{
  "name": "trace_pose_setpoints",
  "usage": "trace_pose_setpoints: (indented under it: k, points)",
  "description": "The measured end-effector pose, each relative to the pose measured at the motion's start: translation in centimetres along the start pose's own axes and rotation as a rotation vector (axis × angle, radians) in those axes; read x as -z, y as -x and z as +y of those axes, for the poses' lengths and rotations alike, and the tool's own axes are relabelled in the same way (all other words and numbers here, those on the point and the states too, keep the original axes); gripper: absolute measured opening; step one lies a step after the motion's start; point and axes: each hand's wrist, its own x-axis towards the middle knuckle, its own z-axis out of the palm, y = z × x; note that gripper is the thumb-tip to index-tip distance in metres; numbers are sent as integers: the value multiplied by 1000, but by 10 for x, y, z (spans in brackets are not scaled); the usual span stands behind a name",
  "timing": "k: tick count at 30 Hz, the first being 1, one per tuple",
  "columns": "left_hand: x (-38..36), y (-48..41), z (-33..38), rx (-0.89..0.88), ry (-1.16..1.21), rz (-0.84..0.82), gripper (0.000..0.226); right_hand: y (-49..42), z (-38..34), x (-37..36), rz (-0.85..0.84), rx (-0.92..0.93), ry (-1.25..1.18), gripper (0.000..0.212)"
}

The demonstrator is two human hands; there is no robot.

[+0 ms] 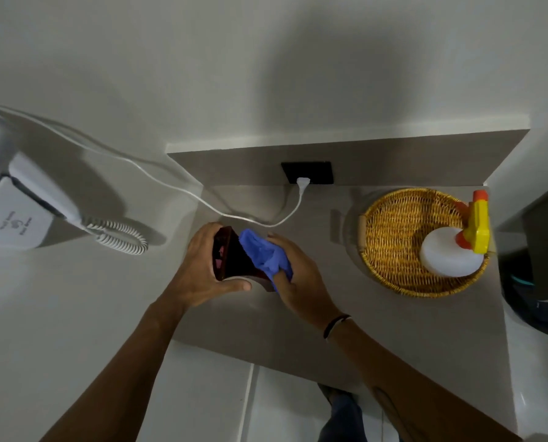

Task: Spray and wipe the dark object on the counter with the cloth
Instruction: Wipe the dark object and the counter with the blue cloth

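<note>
Your left hand and the blue cloth cover most of the dark object, so its shape and near end can't be told. The wall-mounted hair dryer is cut off at the left edge, its printed label too small to read. The spray bottle hides part of the wicker basket.

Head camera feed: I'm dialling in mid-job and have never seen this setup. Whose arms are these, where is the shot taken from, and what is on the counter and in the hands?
No machine here: a person works bare-handed, and the one wide-angle camera sits on their head, looking down. The left hand holds the dark object tilted up off the grey counter. The right hand presses a blue cloth against it. To the right, a wicker basket holds a white spray bottle with a yellow trigger. On the left, a white hair dryer unit hangs, corded to a socket.
</note>
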Motion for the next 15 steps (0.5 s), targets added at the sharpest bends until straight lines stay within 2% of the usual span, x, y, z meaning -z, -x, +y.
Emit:
trace_pose_setpoints:
  k: [4, 8, 10, 12, 13, 15]
  points:
    - [-4, -4, 9, -43, 81, -37, 112, 0, 22, -17, -161, 1, 97, 66]
    - [-9, 0, 6, 38, 119, -54, 140, -6, 42, -24, -174, 39, 225, 83]
    - [-11, 2, 6, 36, 85, -42, 142, -6, 51, -30, -179, 138, 425, 83]
    - [-13, 1, 9, 12, 47, -38, 145, -3, 56, -35, -153, 166, 504, 80]
    - [-14, -2, 12, -9, 37, -35, 142, -2, 56, -37, -127, 164, 498, 77]
    - [-14, -6, 17, -75, 45, -1, 123, -1, 53, -44, -65, 179, 471, 72]
